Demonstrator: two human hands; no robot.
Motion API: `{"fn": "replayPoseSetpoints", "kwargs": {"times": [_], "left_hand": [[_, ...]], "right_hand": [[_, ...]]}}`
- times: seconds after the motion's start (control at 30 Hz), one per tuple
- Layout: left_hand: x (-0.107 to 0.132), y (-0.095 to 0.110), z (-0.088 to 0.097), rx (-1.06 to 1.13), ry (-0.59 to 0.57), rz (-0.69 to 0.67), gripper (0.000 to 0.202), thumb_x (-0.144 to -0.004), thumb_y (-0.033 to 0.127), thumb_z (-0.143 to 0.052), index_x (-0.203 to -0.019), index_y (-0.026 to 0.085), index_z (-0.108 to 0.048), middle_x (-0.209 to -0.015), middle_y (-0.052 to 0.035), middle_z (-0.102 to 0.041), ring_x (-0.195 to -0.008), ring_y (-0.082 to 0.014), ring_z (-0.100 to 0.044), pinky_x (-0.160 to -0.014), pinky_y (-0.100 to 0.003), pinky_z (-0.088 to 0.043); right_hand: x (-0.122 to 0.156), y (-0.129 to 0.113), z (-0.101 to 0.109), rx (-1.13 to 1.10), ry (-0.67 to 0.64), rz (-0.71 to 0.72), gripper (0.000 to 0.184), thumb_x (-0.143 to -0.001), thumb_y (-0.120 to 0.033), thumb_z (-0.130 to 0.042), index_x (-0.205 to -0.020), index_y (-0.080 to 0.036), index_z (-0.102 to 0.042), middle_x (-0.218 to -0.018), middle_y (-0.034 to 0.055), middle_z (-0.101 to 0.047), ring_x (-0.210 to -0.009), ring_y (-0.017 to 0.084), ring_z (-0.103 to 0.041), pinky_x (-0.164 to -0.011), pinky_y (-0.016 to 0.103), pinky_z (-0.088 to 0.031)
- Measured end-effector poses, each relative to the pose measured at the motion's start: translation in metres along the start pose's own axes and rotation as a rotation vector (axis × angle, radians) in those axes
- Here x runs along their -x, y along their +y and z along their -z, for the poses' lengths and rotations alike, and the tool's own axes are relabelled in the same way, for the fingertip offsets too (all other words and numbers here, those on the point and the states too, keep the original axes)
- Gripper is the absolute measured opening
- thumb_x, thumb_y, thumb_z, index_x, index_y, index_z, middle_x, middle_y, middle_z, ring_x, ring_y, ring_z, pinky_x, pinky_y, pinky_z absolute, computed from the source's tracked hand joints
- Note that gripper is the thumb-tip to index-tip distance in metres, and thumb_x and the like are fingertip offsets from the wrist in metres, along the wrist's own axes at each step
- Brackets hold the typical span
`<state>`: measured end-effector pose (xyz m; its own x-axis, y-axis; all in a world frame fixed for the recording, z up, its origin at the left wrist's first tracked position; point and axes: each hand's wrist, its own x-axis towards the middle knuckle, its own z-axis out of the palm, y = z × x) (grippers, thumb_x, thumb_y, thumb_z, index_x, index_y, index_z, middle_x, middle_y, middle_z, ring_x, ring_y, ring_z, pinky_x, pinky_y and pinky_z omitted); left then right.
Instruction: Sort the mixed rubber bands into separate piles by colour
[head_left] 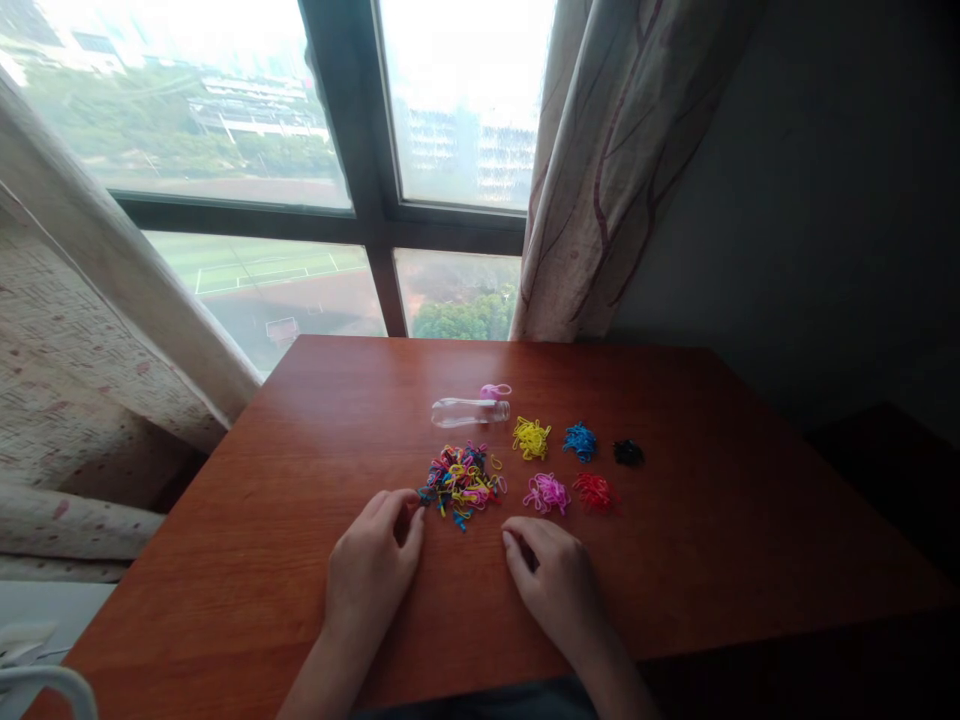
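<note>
A heap of mixed-colour rubber bands lies on the brown table. My left hand rests at the heap's left edge, fingers curled and thumb close to the index finger; a band between the tips cannot be made out. Below the pink rubber bands is my right hand, its fingers bent and thumb against the index finger, with whatever they may hold hidden. Sorted by colour to the right are yellow rubber bands, blue rubber bands, black rubber bands and red rubber bands.
Behind the heap a clear bottle lies on its side, mouth to the right. A pink cap with a loop is just beyond it. The table reaches back to a window between curtains. A white object stands lower left.
</note>
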<state>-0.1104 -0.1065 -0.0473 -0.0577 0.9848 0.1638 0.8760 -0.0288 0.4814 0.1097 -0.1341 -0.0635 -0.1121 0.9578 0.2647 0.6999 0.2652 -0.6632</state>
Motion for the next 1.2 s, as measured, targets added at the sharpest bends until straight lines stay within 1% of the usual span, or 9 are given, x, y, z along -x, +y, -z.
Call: {"fn": "replayPoseSetpoints", "kwargs": {"times": [0.17, 0.27, 0.53, 0.7, 0.8, 0.9, 1.0, 1.1, 1.2], "left_hand": [[0.001, -0.003, 0.0, 0.038, 0.004, -0.005, 0.015, -0.09, 0.031, -0.051, -0.087, 0.023, -0.063, -0.083, 0.0014, -0.065, -0.072, -0.0161, -0.063, -0.065, -0.026, -0.044], [0.002, -0.005, -0.001, 0.09, 0.007, -0.041, 0.015, -0.09, 0.032, -0.052, -0.087, 0.022, -0.063, -0.081, 0.0017, -0.064, -0.07, -0.0147, -0.062, -0.065, -0.026, -0.045], [0.006, -0.001, -0.001, 0.298, -0.043, -0.27, 0.014, -0.093, 0.026, -0.052, -0.093, 0.022, -0.065, -0.083, 0.0008, -0.063, -0.066, -0.0105, -0.059, -0.063, -0.021, -0.046], [0.007, 0.001, -0.002, 0.313, -0.114, -0.382, 0.016, -0.093, 0.022, -0.052, -0.095, 0.023, -0.068, -0.084, -0.0004, -0.065, -0.066, -0.0097, -0.06, -0.062, -0.018, -0.047], [0.007, 0.002, -0.002, 0.319, -0.134, -0.453, 0.019, -0.094, 0.02, -0.051, -0.099, 0.023, -0.069, -0.089, -0.002, -0.067, -0.073, -0.0105, -0.064, -0.064, -0.017, -0.048], [0.006, 0.004, 0.0, 0.338, -0.145, -0.524, 0.02, -0.094, 0.019, -0.051, -0.099, 0.023, -0.07, -0.087, -0.0025, -0.067, -0.071, -0.01, -0.064, -0.062, -0.015, -0.048], [0.006, 0.006, 0.002, 0.367, -0.136, -0.547, 0.02, -0.093, 0.019, -0.052, -0.098, 0.022, -0.071, -0.084, -0.0027, -0.067, -0.069, -0.0096, -0.063, -0.061, -0.015, -0.048], [0.007, 0.006, 0.004, 0.381, -0.133, -0.523, 0.021, -0.094, 0.019, -0.051, -0.097, 0.021, -0.072, -0.083, -0.0033, -0.067, -0.068, -0.0093, -0.063, -0.06, -0.014, -0.048], [0.007, 0.005, 0.003, 0.391, -0.15, -0.522, 0.02, -0.094, 0.019, -0.052, -0.097, 0.021, -0.072, -0.083, -0.0039, -0.067, -0.067, -0.0093, -0.062, -0.06, -0.015, -0.048]], "right_hand": [[-0.001, 0.001, -0.001, 0.001, -0.004, 0.003, 0.019, -0.092, -0.018, -0.049, -0.09, -0.023, -0.067, -0.086, 0.0029, -0.071, -0.079, 0.019, -0.066, -0.075, 0.028, -0.046], [-0.001, 0.0, -0.001, 0.004, 0.004, 0.01, 0.019, -0.092, -0.018, -0.048, -0.091, -0.023, -0.067, -0.086, 0.0031, -0.071, -0.078, 0.019, -0.066, -0.075, 0.027, -0.046], [0.0, 0.001, -0.001, 0.002, -0.014, 0.019, 0.019, -0.093, -0.019, -0.049, -0.092, -0.023, -0.067, -0.087, 0.0029, -0.072, -0.079, 0.019, -0.066, -0.076, 0.027, -0.047], [0.0, -0.001, 0.0, -0.019, -0.044, 0.028, 0.016, -0.093, -0.022, -0.053, -0.1, -0.023, -0.067, -0.089, 0.0024, -0.072, -0.077, 0.018, -0.066, -0.075, 0.027, -0.047], [-0.001, -0.004, -0.002, -0.015, -0.08, 0.023, 0.019, -0.092, -0.025, -0.057, -0.109, -0.023, -0.067, -0.083, 0.0014, -0.071, -0.074, 0.018, -0.065, -0.072, 0.027, -0.046], [-0.004, -0.011, -0.003, -0.036, -0.13, 0.031, 0.02, -0.091, -0.026, -0.059, -0.11, -0.024, -0.067, -0.083, 0.0007, -0.072, -0.075, 0.018, -0.066, -0.072, 0.026, -0.046], [-0.007, -0.015, -0.003, -0.092, -0.154, 0.052, 0.018, -0.094, -0.023, -0.054, -0.104, -0.025, -0.069, -0.093, 0.0013, -0.073, -0.082, 0.017, -0.067, -0.077, 0.026, -0.047], [-0.008, -0.017, -0.002, -0.124, -0.164, 0.045, 0.018, -0.095, -0.022, -0.052, -0.098, -0.024, -0.07, -0.092, 0.001, -0.074, -0.083, 0.017, -0.067, -0.078, 0.025, -0.047], [-0.007, -0.017, 0.0, -0.131, -0.174, 0.024, 0.016, -0.093, -0.025, -0.056, -0.102, -0.024, -0.07, -0.091, 0.0016, -0.074, -0.081, 0.018, -0.067, -0.077, 0.026, -0.048]]}}
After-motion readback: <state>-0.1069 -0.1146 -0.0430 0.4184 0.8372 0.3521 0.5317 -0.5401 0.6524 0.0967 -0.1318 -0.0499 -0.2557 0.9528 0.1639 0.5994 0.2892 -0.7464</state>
